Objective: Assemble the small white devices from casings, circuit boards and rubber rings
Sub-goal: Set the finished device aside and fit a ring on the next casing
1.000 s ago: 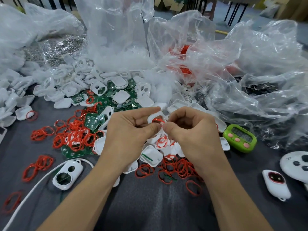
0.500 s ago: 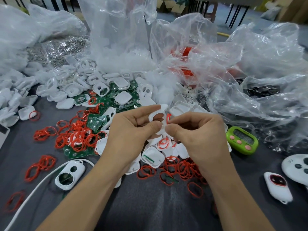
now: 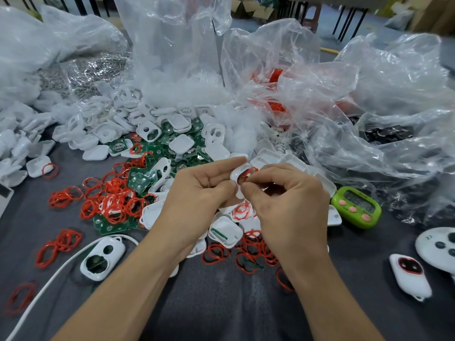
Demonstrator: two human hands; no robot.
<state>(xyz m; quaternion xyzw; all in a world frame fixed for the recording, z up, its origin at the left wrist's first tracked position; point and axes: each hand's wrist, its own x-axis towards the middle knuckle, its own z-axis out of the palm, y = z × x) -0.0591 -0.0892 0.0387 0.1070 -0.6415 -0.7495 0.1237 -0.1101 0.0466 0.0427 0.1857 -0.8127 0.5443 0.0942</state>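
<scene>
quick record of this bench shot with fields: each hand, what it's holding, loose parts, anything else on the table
left hand: grips a white casing
right hand: pinches a red rubber ring at the casing's opening
loose rings: scattered on the grey table, mostly left of and below the hands
circuit boards: green, mixed among the rings and other casings
green timer: on the table, right of the right hand
stage: the ring looks not yet seated
</scene>
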